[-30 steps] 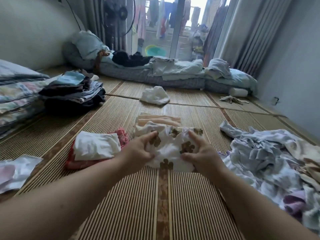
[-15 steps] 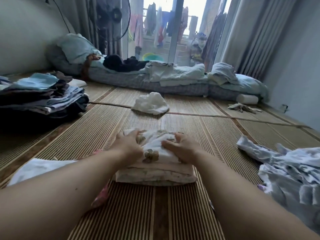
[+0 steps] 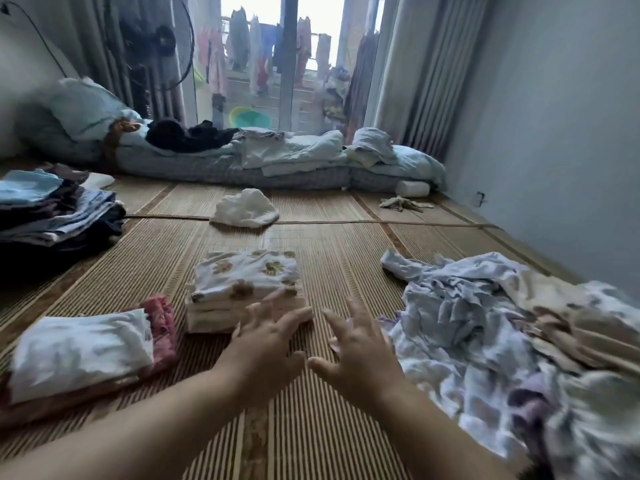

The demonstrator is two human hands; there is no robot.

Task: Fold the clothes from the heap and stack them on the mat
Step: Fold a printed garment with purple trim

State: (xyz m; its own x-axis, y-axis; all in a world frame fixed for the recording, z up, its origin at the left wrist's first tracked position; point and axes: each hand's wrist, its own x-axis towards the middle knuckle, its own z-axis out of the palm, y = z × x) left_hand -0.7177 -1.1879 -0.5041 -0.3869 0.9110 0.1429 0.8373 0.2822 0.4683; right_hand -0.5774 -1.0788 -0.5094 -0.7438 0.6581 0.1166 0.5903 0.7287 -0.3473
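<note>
Both hands had pressed the flowered piece (image 3: 246, 275) onto the stack (image 3: 221, 317) half a second before; they were now off it. The left hand (image 3: 266, 344) was released, fingers spread, in front of the stack's near right corner; whether it touched could not be told. The right hand (image 3: 360, 348) was also released and spread, between stack and heap (image 3: 485, 327), fingertips near the heap's left fringe. The flowered piece lay folded on top of the stack, mid-mat (image 3: 311, 427), roughly square with the layers below. Judged: this garment was finished and the next had to come from the heap, still large, along the mat's right side. For room, a bare strip lay between stack and heap, and wider bare mat ran toward the near edge under the forearms, probably enough to spread a garment. A white pile (image 3: 83, 351) sat just left of the stack, a dark stack (image 3: 52, 209) at the far left edge, and a loose white cloth (image 3: 246, 209) beyond. A piece dragged from the heap could catch the stack.
</note>
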